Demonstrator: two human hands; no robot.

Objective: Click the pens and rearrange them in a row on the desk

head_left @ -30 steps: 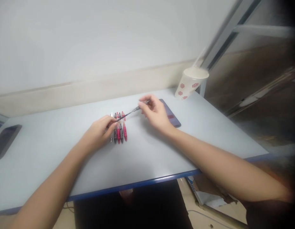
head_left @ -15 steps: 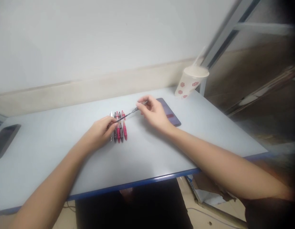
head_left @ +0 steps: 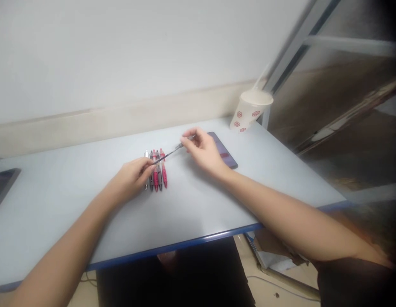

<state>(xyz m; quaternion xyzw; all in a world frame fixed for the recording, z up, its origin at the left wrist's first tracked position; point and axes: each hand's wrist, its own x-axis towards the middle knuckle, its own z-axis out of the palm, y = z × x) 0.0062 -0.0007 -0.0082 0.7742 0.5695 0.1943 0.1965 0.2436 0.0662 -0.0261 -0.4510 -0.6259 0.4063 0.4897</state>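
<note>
Left hand point(head_left: 130, 179) and right hand point(head_left: 202, 149) with fingertips clamped on opposite ends of 1 thin dark pen with a silvery end point(head_left: 169, 154), held slanting just above a row of 5 red and grey pens point(head_left: 159, 179) lying side by side on the pale grey table point(head_left: 57, 204), dark flat tablet point(head_left: 229, 157) beside the right hand.
</note>
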